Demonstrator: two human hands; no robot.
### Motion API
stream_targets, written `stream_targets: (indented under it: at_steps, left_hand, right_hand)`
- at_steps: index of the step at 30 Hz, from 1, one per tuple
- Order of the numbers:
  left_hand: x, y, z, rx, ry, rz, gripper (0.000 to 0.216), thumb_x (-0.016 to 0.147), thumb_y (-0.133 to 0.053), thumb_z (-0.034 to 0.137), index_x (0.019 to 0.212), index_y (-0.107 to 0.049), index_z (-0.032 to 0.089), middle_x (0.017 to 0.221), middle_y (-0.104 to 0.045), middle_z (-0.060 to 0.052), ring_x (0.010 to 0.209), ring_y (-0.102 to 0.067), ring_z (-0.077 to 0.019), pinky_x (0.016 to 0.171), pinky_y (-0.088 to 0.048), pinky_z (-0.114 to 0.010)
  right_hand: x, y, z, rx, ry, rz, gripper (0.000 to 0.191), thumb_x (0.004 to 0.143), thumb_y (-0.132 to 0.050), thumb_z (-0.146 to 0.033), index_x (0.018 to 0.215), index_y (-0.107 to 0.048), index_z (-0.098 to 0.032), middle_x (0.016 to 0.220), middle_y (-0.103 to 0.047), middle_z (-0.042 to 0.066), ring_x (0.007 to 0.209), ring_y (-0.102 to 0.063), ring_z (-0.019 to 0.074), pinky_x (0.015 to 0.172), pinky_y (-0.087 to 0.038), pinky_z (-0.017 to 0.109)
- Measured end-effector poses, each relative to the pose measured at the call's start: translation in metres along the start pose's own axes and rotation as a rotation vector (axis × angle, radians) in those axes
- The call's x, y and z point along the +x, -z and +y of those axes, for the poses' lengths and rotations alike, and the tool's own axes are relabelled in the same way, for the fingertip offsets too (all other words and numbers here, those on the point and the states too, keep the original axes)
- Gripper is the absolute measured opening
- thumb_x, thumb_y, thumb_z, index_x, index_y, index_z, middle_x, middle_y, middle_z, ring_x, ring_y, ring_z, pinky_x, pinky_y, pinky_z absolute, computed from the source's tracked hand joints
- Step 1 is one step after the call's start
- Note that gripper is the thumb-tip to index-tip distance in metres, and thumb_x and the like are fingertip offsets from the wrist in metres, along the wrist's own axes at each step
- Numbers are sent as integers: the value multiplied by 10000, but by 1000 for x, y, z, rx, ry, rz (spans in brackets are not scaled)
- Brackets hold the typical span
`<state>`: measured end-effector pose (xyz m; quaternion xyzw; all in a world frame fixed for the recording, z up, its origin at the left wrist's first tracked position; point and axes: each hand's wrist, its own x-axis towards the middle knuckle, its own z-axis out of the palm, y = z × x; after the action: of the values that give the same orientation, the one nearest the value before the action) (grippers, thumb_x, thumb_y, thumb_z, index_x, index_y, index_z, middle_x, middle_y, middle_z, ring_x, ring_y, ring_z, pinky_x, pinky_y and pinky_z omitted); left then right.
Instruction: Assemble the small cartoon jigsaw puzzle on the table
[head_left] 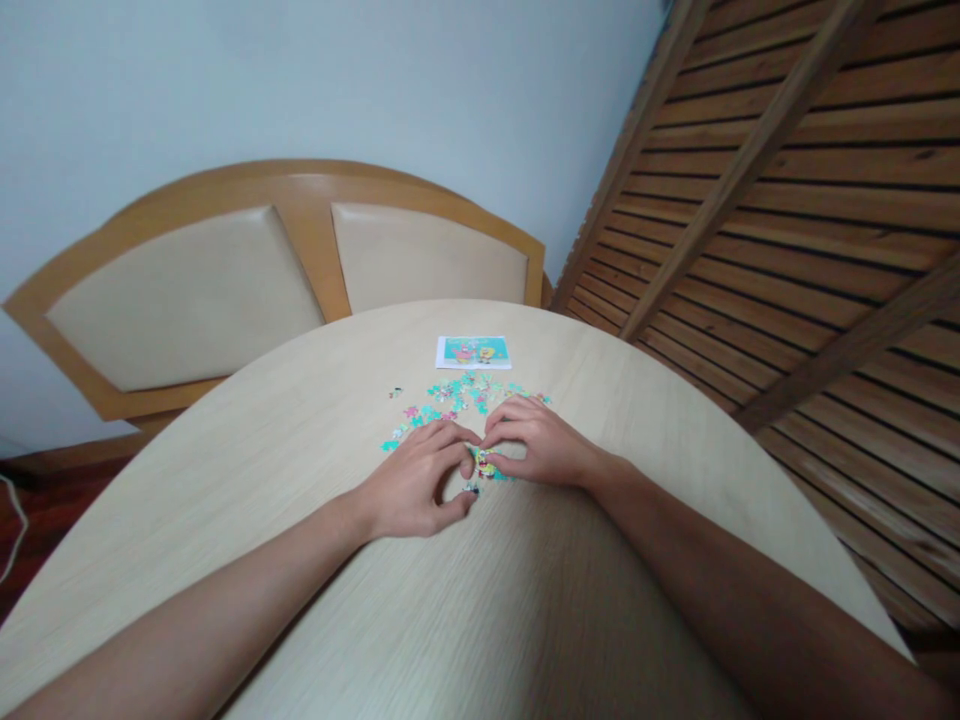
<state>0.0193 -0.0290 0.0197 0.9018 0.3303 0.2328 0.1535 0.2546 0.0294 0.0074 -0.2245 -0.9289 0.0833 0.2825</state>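
Observation:
A small joined patch of yellow jigsaw pieces (484, 466) lies flat on the table between my hands. My left hand (424, 482) rests at its left side, thumb and fingers curved and apart, the fingertips by the patch. Near the left thumb tip is a dark and white jigsaw piece (471, 488). From the right, my right hand (541, 442) brings thumb and forefinger close together at the patch's upper edge, closed on the jigsaw pieces there. The fingertips partly hide them. Loose turquoise, pink and white jigsaw pieces (469, 388) are spread just beyond both hands.
A picture card (480, 352) with a pink and a yellow cartoon figure lies past the loose pieces. The round wooden table (360, 620) reaches a chair with cream panels (427, 255). Wooden slatted panels (750, 200) stand at the right.

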Motion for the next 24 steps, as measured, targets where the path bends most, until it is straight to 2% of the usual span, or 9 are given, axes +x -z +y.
stream_targets:
  at_steps: [2,4,7,8,11,15,24]
  left_hand:
    - [1,1,-3,2,34,73,102,836,-636,266,902,-576,217,1203,-653,-84,1134,-580,-279,1026,-435,-465]
    - [2,4,-13,54,132,198,51,872,-573,241,912,-574,210,1122,-682,-89,1074,-607,-269,979,-461,-457]
    - [-1,15,-39,228,412,393,157,883,-546,251,1013,-611,191,1073,-694,-116,1009,-622,-300,913,-489,-478]
    - [-3,19,-49,272,471,417,215,885,-558,275,1068,-620,179,1103,-691,-133,1039,-620,-318,920,-491,-486]
    - [-8,26,-74,349,578,417,337,903,-542,283,1206,-624,161,1193,-694,-158,1124,-613,-345,947,-492,-493]
    - [-9,24,-86,362,589,349,375,910,-516,263,1246,-652,168,1217,-715,-140,1154,-625,-344,950,-505,-474]
    - [-9,26,-83,378,543,315,242,931,-540,347,969,-753,238,1080,-764,-85,1034,-668,-323,870,-522,-445]
  right_hand:
    - [1,1,-1,4,5,9,76,871,-700,-267,915,-750,-229,944,-720,44,928,-640,199,879,-458,369]
    - [1,1,-1,5,-12,31,73,894,-670,-245,904,-739,-222,927,-724,43,913,-644,194,873,-459,363]
    - [1,1,2,-16,-101,106,104,927,-620,-211,918,-723,-212,939,-738,48,922,-648,197,866,-454,366]
    - [1,1,3,-25,-134,133,105,929,-616,-205,929,-720,-210,950,-742,49,931,-648,201,866,-452,368]
    - [-1,-1,7,-34,-196,184,97,926,-622,-205,941,-718,-212,957,-747,47,942,-648,208,868,-452,371]
    - [-2,-2,9,-34,-206,181,99,928,-619,-212,938,-717,-219,949,-746,41,926,-648,203,858,-451,367]
    - [-2,-5,9,-21,-166,121,100,927,-614,-188,931,-711,-210,979,-748,45,962,-650,207,875,-444,373]
